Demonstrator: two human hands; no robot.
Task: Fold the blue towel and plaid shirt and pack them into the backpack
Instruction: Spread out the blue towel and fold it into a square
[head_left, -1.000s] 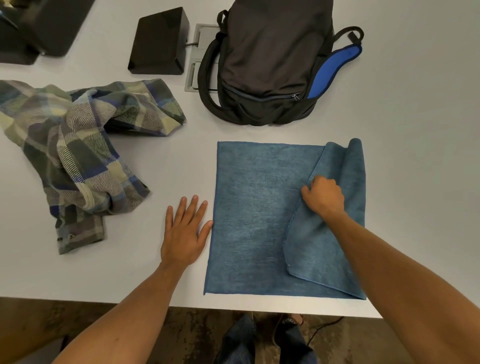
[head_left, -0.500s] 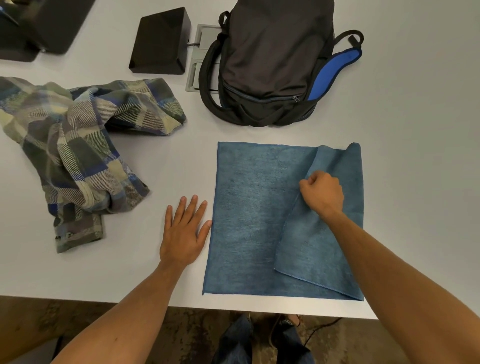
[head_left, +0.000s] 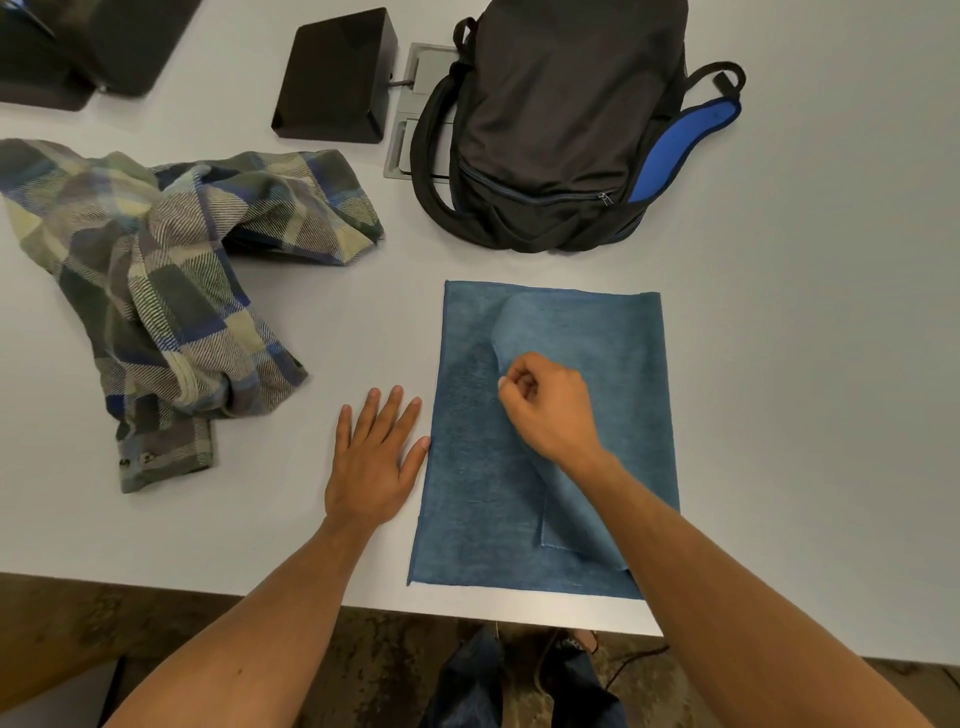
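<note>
The blue towel (head_left: 467, 483) lies near the table's front edge, its right part lifted over the left. My right hand (head_left: 545, 410) pinches the towel's loose edge above its middle. My left hand (head_left: 374, 457) lies flat on the table, fingers straight, its thumb at the towel's left edge. The plaid shirt (head_left: 166, 291) lies crumpled at the left. The black backpack (head_left: 561, 119), with blue lining showing at its right side, lies behind the towel.
A black box (head_left: 332, 78) sits left of the backpack beside a grey metal plate (head_left: 410, 145). A dark object (head_left: 78, 47) fills the far left corner. The white table (head_left: 810, 332) has bare surface at the right. My legs show below the front edge.
My right hand has carried the towel's right edge leftward across the towel, so the fold now covers more of it. My left hand has stayed flat in place.
</note>
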